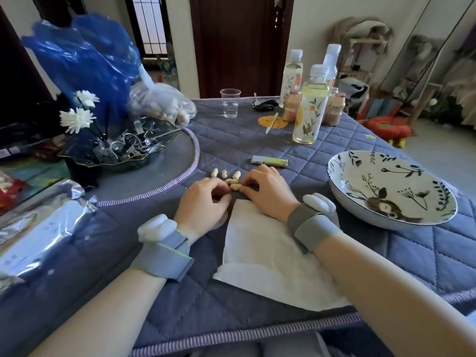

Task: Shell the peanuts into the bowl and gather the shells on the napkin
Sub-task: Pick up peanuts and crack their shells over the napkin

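Nearest the body, a creased white paper napkin (268, 256) lies bare on the quilted blue table cover (334, 155). Just beyond it, the left hand (203, 204) and right hand (268, 188) curl their fingertips onto one pale unshelled peanut (235, 187); whether it is properly pinched, I cannot tell. Best to crack it over the napkin. More peanuts (224, 173) lie behind; the wide flower-painted ceramic bowl (360, 202) sits empty at right.

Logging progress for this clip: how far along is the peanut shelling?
Barely started. Done: nothing visible; the bowl holds no kernels and the napkin carries no shells. In hand: the left hand and right hand meet on one peanut from the small pile of peanuts. Left: shell that one and the rest of the pile, kernels to the bowl, shells to the napkin.
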`<state>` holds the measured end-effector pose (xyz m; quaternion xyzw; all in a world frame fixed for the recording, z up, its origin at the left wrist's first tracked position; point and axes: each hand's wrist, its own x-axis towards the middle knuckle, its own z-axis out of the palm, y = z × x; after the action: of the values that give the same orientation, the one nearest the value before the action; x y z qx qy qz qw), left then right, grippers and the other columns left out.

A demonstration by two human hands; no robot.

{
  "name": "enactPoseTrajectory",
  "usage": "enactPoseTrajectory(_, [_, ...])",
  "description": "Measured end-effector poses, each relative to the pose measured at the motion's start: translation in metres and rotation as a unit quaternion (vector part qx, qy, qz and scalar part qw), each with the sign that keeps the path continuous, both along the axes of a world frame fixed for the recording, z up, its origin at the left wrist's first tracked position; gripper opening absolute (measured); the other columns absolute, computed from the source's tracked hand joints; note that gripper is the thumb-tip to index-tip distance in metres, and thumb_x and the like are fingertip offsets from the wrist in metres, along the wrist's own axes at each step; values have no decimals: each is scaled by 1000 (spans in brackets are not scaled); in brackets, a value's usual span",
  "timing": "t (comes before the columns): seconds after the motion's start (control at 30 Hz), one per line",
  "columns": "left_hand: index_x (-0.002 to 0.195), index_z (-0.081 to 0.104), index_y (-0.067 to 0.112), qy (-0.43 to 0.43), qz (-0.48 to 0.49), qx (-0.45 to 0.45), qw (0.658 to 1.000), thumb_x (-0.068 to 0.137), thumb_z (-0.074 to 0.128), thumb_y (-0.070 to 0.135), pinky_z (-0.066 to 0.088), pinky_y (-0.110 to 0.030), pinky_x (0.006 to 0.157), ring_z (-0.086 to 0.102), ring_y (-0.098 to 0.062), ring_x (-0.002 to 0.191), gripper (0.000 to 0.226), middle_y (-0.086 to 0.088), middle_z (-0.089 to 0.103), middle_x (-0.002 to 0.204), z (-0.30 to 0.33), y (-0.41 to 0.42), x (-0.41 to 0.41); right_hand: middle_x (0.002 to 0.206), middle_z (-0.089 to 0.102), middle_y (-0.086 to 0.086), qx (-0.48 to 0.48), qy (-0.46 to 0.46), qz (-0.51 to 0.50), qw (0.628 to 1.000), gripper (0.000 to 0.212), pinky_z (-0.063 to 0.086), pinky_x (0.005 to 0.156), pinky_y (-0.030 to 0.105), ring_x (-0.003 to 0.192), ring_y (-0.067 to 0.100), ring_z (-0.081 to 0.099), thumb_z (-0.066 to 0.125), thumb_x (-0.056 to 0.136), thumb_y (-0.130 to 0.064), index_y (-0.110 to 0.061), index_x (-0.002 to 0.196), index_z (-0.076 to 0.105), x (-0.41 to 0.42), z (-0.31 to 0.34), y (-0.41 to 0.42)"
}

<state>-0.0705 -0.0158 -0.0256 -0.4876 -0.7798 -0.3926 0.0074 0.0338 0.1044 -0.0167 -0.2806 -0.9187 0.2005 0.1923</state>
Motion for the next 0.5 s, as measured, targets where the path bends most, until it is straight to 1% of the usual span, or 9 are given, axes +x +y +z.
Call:
enactPoseTrajectory(0.03, [89, 66, 12, -21, 11, 16, 1000, 78, 66, 16, 47, -32, 83, 61, -23, 88, 12, -7, 67, 94, 1, 3, 0, 108, 56, 11, -8, 13, 0, 1000, 21, 41, 93, 44, 107, 28, 47, 57, 87, -30, -15, 100, 64, 1, 0, 1])
enactPoseTrajectory(0.1, [94, 64, 12, -38, 14, 41, 998, 80, 66, 21, 47, -32, 81, 60, -23, 83, 18, -7, 65, 91, 3, 10, 2, 107, 58, 13, -27, 40, -2, 999, 19, 41, 91, 34, 101, 27, 49, 56, 88, -23, -9, 99, 63, 4, 1, 2])
enactPoseTrajectory(0.17, [98, 62, 14, -25, -9, 34, 999, 85, 59, 30, 43, -29, 79, 60, -23, 87, 21, -3, 63, 91, 4, 16, 5, 104, 57, 13, -35, 53, 4, 998, 18, 36, 83, 25, 92, 22, 49, 55, 89, -20, -6, 99, 61, 10, 2, 3])
enactPoseTrajectory(0.27, [99, 54, 18, -4, -46, -48, 998, 94, 39, 37, 40, -33, 78, 57, -27, 99, 25, -3, 64, 100, 8, 23, 10, 98, 54, 8, -35, 44, 29, 998, 17, 29, 73, 15, 85, 15, 44, 54, 90, -19, -5, 99, 58, 19, 4, 4])
enactPoseTrajectory(0.33, [95, 47, 19, 25, -71, -83, 994, 96, 31, 38, 36, -35, 75, 54, -32, 102, 25, -4, 62, 101, 11, 27, 11, 95, 51, 5, -44, 48, 50, 997, 15, 28, 71, 13, 84, 14, 45, 53, 90, -18, -6, 97, 57, 22, 3, 5])
enactPoseTrajectory(0.43, [86, 41, 19, 40, -101, -105, 988, 97, 27, 37, 32, -34, 73, 51, -34, 101, 25, 6, 47, 82, 14, 32, 11, 92, 51, 3, -67, 70, 66, 993, 12, 31, 72, 14, 83, 13, 46, 51, 91, -18, -7, 95, 55, 25, 0, 5])
enactPoseTrajectory(0.5, [81, 38, 18, 29, -109, -107, 988, 97, 26, 39, 36, -38, 80, 50, -32, 97, 29, 9, 39, 68, 14, 34, 10, 86, 53, -3, -92, 85, 63, 990, 9, 35, 67, 16, 78, 11, 47, 49, 92, -21, -13, 94, 53, 26, 0, 6])
